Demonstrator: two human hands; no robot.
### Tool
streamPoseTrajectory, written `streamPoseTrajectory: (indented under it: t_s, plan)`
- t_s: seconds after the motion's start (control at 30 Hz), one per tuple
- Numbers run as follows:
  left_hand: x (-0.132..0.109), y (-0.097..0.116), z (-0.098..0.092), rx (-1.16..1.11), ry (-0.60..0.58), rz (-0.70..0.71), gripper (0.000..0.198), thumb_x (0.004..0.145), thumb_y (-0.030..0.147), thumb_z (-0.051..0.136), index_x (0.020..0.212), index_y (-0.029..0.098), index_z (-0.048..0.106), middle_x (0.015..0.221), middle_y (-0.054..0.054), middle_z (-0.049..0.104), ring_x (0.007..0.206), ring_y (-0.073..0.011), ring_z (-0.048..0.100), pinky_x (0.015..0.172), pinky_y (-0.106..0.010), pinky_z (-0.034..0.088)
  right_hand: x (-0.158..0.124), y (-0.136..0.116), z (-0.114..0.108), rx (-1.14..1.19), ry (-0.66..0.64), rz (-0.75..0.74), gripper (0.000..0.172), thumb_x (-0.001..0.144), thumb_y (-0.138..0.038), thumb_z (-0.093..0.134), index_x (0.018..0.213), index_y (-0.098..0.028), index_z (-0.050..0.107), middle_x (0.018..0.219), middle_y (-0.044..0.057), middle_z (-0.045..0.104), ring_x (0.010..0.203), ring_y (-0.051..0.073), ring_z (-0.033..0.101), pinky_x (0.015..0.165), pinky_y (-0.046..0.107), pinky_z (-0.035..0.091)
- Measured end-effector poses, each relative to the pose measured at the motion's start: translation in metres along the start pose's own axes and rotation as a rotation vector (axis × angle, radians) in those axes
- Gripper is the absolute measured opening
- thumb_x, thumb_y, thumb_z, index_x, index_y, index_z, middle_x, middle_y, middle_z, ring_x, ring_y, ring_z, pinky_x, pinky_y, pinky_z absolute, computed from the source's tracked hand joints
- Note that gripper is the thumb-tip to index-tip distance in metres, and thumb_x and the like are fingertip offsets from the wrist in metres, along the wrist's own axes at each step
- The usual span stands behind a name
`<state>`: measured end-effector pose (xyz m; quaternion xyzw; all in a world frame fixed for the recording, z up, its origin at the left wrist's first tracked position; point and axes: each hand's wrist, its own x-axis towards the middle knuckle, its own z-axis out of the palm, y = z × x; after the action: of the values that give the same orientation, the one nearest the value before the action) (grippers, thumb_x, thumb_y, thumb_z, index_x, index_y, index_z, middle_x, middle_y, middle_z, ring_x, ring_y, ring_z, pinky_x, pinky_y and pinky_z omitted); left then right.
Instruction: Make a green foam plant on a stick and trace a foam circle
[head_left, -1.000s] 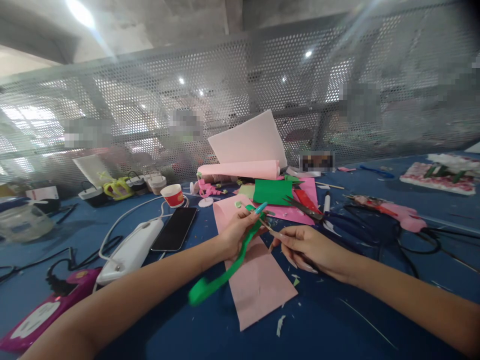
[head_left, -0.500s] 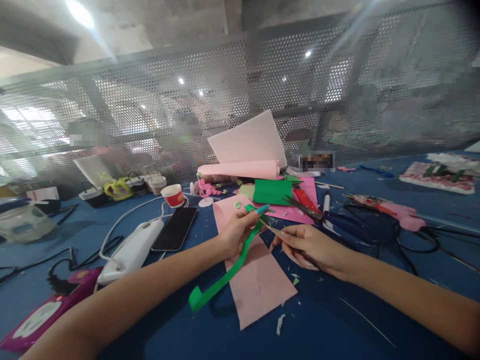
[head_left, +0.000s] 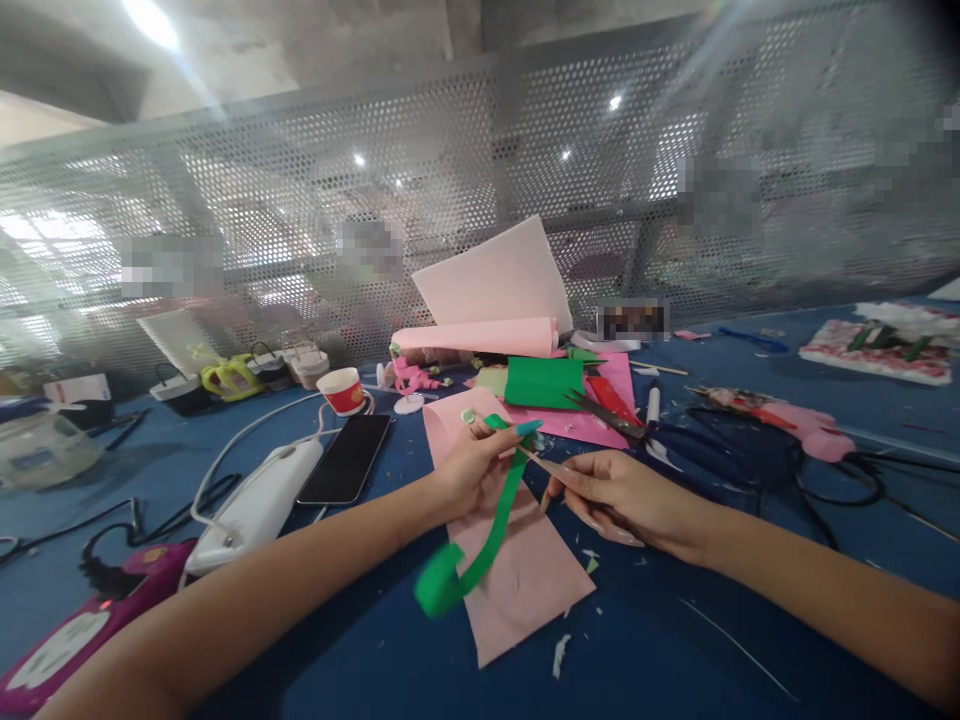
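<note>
Over pink paper (head_left: 529, 600) | hands (head_left: 474, 470) (head_left: 622, 490) pinch green strip (head_left: 504, 515) (left), thin stick (head_left: 532, 457) (right) | strip's tail (head_left: 439, 582) swung rightward

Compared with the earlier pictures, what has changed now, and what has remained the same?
The loose, curled end of the green strip has swung to the right, closer to the pink sheet. Nothing was visibly picked up or released: the left hand still pinches the strip, the right hand the thin stick. Phone and scissors stayed.
</note>
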<state>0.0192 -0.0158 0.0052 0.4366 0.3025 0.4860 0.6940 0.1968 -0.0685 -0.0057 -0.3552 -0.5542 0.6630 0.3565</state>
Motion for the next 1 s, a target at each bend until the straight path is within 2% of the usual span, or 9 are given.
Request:
streamPoseTrajectory:
  t_s: [0.13, 0.33, 0.4, 0.53, 0.67, 0.8, 0.93, 1.0]
  plan:
    - [-0.0002, 0.0000, -0.0004, -0.003, 0.014, -0.002, 0.027, 0.046, 0.026, 0.088, 0.059, 0.014, 0.068, 0.061, -0.002, 0.069, 0.060, -0.0120, 0.063, 0.067, -0.025, 0.050, -0.0002, 0.0004, -0.0010, -0.006, 0.003, 0.002, 0.032, 0.083, -0.045, 0.062, 0.078, -0.013, 0.065, 0.047, -0.004, 0.052, 0.028, 0.002, 0.034, 0.029, 0.017, 0.023]
    - [0.0005, -0.0009, -0.0043, -0.009, 0.005, 0.013, 0.026, 0.048, 0.025, 0.088, 0.062, 0.015, 0.067, 0.063, -0.001, 0.068, 0.064, -0.0132, 0.064, 0.073, -0.027, 0.051, -0.0009, 0.0005, -0.0006, 0.017, 0.021, 0.002, 0.031, 0.085, -0.044, 0.062, 0.078, -0.013, 0.065, 0.046, -0.005, 0.051, 0.029, 0.002, 0.035, 0.029, 0.016, 0.026]
    - [-0.0003, 0.0008, -0.0042, -0.013, -0.049, 0.011, 0.030, 0.048, 0.027, 0.088, 0.068, 0.016, 0.069, 0.070, -0.002, 0.071, 0.071, -0.0155, 0.066, 0.078, -0.030, 0.051, -0.0010, 0.0007, -0.0002, 0.057, 0.017, 0.000, 0.031, 0.081, -0.044, 0.065, 0.077, -0.014, 0.065, 0.047, -0.005, 0.051, 0.029, 0.002, 0.036, 0.028, 0.016, 0.027]
    - [-0.0032, 0.0047, -0.0024, 0.018, -0.170, 0.018, 0.052, 0.048, 0.030, 0.089, 0.094, 0.015, 0.070, 0.094, -0.007, 0.073, 0.086, -0.0203, 0.067, 0.083, -0.033, 0.048, 0.0003, 0.0027, -0.0006, 0.115, 0.026, -0.034, 0.033, 0.074, -0.046, 0.072, 0.078, -0.013, 0.065, 0.052, -0.003, 0.058, 0.028, 0.003, 0.040, 0.026, 0.016, 0.029]
    - [-0.0028, 0.0031, -0.0051, 0.047, -0.203, 0.030, 0.050, 0.055, 0.033, 0.086, 0.098, 0.014, 0.070, 0.104, -0.011, 0.071, 0.096, -0.0250, 0.066, 0.089, -0.035, 0.046, 0.0035, 0.0062, -0.0036, 0.130, 0.056, -0.073, 0.036, 0.072, -0.047, 0.074, 0.080, -0.013, 0.066, 0.062, 0.001, 0.065, 0.031, 0.005, 0.048, 0.027, 0.017, 0.035]
    - [0.0005, 0.0018, -0.0086, 0.021, -0.202, -0.038, 0.038, 0.069, 0.038, 0.075, 0.098, 0.014, 0.070, 0.110, -0.013, 0.070, 0.107, -0.0288, 0.063, 0.098, -0.041, 0.042, 0.0054, 0.0078, -0.0066, 0.167, 0.108, -0.104, 0.033, 0.072, -0.044, 0.076, 0.081, -0.013, 0.066, 0.072, 0.006, 0.070, 0.039, 0.006, 0.056, 0.037, 0.019, 0.048]
    - [0.0026, 0.0048, -0.0083, -0.052, -0.138, -0.154, 0.039, 0.086, 0.045, 0.050, 0.096, 0.013, 0.071, 0.112, -0.013, 0.069, 0.112, -0.0275, 0.060, 0.103, -0.043, 0.040, 0.0039, 0.0052, -0.0064, 0.155, 0.129, -0.094, 0.029, 0.073, -0.040, 0.075, 0.083, -0.014, 0.067, 0.081, 0.008, 0.071, 0.049, 0.010, 0.064, 0.047, 0.022, 0.055]
    - [0.0037, 0.0052, -0.0090, -0.057, -0.129, -0.159, 0.036, 0.087, 0.041, 0.049, 0.095, 0.014, 0.071, 0.112, -0.012, 0.070, 0.113, -0.0264, 0.060, 0.104, -0.042, 0.039, 0.0031, 0.0034, -0.0058, 0.158, 0.129, -0.089, 0.027, 0.074, -0.037, 0.075, 0.084, -0.014, 0.067, 0.083, 0.008, 0.071, 0.055, 0.011, 0.067, 0.050, 0.021, 0.056]
